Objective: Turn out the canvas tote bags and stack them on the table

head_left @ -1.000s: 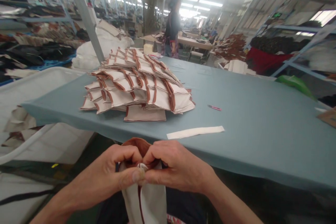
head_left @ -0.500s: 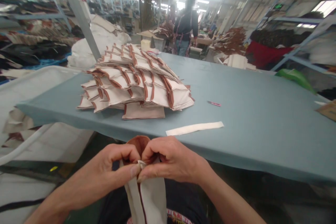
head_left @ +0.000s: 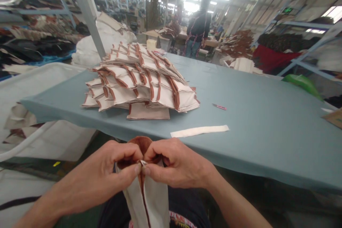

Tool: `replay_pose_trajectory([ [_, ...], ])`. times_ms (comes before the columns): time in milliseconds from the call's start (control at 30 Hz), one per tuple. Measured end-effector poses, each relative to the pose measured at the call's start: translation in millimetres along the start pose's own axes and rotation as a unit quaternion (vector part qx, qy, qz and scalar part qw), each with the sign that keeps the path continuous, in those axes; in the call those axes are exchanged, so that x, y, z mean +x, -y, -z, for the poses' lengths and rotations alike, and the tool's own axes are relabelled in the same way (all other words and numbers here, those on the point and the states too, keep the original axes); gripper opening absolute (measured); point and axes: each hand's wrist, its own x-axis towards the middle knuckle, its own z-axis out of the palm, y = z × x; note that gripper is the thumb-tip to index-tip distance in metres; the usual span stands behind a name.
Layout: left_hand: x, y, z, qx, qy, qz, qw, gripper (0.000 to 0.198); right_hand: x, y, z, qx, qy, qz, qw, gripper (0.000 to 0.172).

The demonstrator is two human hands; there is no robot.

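Observation:
Between my hands is a cream fabric piece [head_left: 156,199] with a brown inside and a dark seam line running down its middle. My left hand [head_left: 117,167] pinches its top edge between thumb and fingers. Right beside it, my right hand [head_left: 173,164] pinches the same edge, the two thumbs almost meeting at a small folded bit of cloth. The piece hangs down over my lap, in front of the table edge. Fingertips partly hide the folded edge.
A blue-green covered table [head_left: 253,121] lies ahead, bearing a big pile of cream pieces with brown edging [head_left: 139,78]. A pale fabric strip [head_left: 200,130] and small pink-handled thread snips [head_left: 219,107] lie to the right. A white bin [head_left: 53,74] stands left; a person [head_left: 196,32] stands beyond.
My thumbs have shifted slightly at the folded edge, and the seam below them gapes a little wider, showing brown. The view has moved slightly left.

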Motion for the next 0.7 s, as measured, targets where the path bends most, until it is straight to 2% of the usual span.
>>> replay_pose_trajectory([
  [200, -4, 6, 9.5, 0.05, 0.039, -0.001, 0.998, 0.027, 5, 4, -5, -0.069, -0.019, 0.007, 0.997, 0.013],
  [333, -5, 12, 14.8, -0.035, 0.067, 0.023, 0.997, 0.037, 11, 1, -4, -0.046, -0.017, -0.002, 0.999, 0.016],
  [433, -5, 18, 13.6, -0.095, 0.059, 0.053, 0.992, 0.042, 18, -2, -2, -0.064, -0.013, 0.008, 0.998, 0.017],
  [500, -6, 22, 10.8, -0.089, 0.042, 0.065, 0.993, 0.041, 22, -3, -2, -0.1, -0.004, 0.015, 0.995, 0.019],
  [567, -8, 24, 6.7, -0.07, 0.001, 0.068, 0.995, 0.043, 25, -4, -5, -0.119, -0.018, 0.031, 0.992, 0.019],
  [700, -13, 22, -6.3, -0.082, -0.104, 0.048, 0.99, 0.041, 18, -4, -18, -0.104, -0.127, 0.043, 0.986, 0.014],
])
